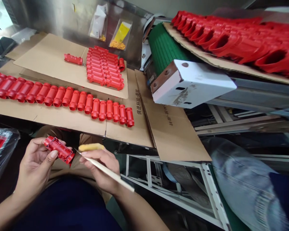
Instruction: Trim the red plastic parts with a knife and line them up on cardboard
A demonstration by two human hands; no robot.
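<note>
My left hand [37, 162] grips a red plastic tube-shaped part [59, 150], thumb on top and fingers behind it. The part's cut-out, ribbed side faces up. My right hand [103, 166] is closed around a slim tool with a pale, flat handle [115, 176]. Its thin pointed tip comes close to the right end of the red part; whether they touch I cannot tell. A yellow finger cover [91, 147] sits on one right finger. Both hands are above my lap, in front of the table edge.
A long row of red tubes [67, 96] lies on cardboard [86, 123]. Behind it, red parts [103, 69] are grouped on another sheet. Small bags [120, 35] lie at the back. A green conveyor [163, 48] carries more red parts [221, 41]. Another person's leg [243, 179] is at right.
</note>
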